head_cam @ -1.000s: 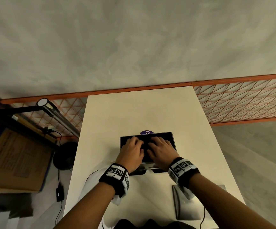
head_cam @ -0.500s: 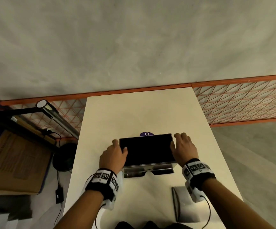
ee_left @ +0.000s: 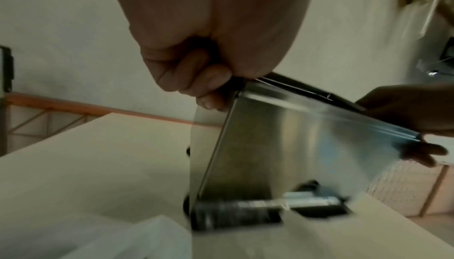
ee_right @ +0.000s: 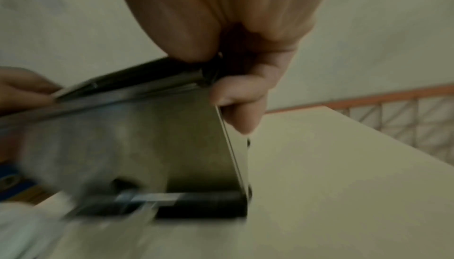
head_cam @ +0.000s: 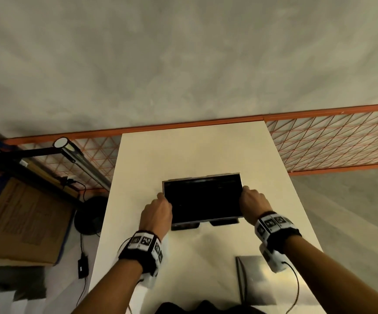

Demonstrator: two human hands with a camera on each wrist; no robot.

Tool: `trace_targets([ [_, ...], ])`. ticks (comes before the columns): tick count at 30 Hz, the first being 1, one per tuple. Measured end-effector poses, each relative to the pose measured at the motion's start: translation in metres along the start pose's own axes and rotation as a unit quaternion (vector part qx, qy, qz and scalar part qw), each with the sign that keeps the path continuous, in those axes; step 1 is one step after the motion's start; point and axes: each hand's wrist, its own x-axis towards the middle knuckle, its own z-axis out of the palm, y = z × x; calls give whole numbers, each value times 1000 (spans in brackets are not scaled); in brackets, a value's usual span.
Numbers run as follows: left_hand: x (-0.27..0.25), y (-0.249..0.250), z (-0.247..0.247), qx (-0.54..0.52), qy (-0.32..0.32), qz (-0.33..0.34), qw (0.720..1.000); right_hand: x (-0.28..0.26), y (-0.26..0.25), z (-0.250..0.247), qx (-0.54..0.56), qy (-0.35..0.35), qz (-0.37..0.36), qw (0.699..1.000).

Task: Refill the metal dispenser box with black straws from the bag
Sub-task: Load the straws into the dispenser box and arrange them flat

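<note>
Centrally, on the pale tabletop (head_cam: pixel 138 173): one metal dispenser box (head_cam: pixel 202 199), top open and dark within, tilted with blurred edges, left hand (head_cam: pixel 157 214) and right hand (head_cam: pixel 252 205) each with fingers curled, gripping its upper side edges; flat metal lid (head_cam: pixel 251 277) near right.

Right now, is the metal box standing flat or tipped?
Tipped. The metal dispenser box leans in both wrist views, held at its top corners by the left hand and right hand.
</note>
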Motion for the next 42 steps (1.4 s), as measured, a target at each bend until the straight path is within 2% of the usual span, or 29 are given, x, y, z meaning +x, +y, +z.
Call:
trace_targets([
  [6, -3, 16, 5, -47, -9, 3, 999, -4, 14, -16, 2, -3, 10, 1000],
  [8, -3, 16, 11, -101, -18, -29, 994, -3, 4, -35, -22, 28, 4, 999],
  [11, -4, 7, 22, -177, -32, -99, 979, -4, -32, -58, -91, 74, -57, 991],
  [13, -8, 3, 27, -196, -19, -109, 974, -9, -41, -59, -109, 80, -86, 987],
  [17, -4, 3, 27, -178, 19, -58, 982, -5, -17, -47, -71, 54, -45, 995],
  [21, -1, 4, 30, -135, 8, -25, 991, 2, -5, -29, -4, 33, -11, 999],
  [24, -2, 2, 36, -95, -1, -2, 995, 1, 6, -11, 46, -5, 28, 999],
  [28, -5, -5, 45, -67, -2, 20, 998, -2, 5, 2, 81, -91, 61, 991],
  [29, -5, -6, 48, -61, 0, 24, 998, -3, 4, 1, 88, -88, 75, 989],
  [30, -6, -7, 50, -55, 2, 27, 998, -5, 1, -2, 99, -55, 86, 990],
  [33, -10, -7, 53, -44, -1, 29, 999, -16, -22, -7, 170, 122, 62, 976],
  [34, -11, -7, 54, -41, -2, 28, 999, -18, -33, -6, 200, 137, 51, 969],
  [38, -10, -9, 57, -47, -4, 32, 998, -9, -55, 18, 273, 9, 96, 957],
  [42, -11, -9, 58, -50, -3, 33, 998, 7, -53, 34, 336, -40, 172, 925],
])
